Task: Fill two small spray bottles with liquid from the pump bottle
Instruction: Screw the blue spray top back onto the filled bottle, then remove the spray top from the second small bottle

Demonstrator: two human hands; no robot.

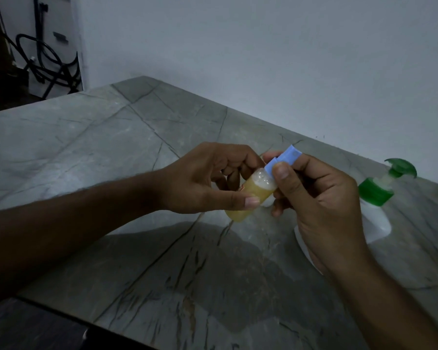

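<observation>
My left hand [208, 178] grips a small clear bottle [250, 195] that is nearly full of yellow liquid and tilted up to the right above the table. Its blue cap [283, 160] sits at the bottle's neck, pinched between the thumb and fingers of my right hand [321, 205]. The white pump bottle [376, 218] with a green collar and green pump head [402, 169] stands on the table just right of my right hand, partly hidden by it. Only one small bottle is in view.
The grey marble-patterned table [137, 152] runs along a white wall on the right. Its front edge lies at the lower left. Black cables and a stand [48, 59] sit in the back left corner beyond the table.
</observation>
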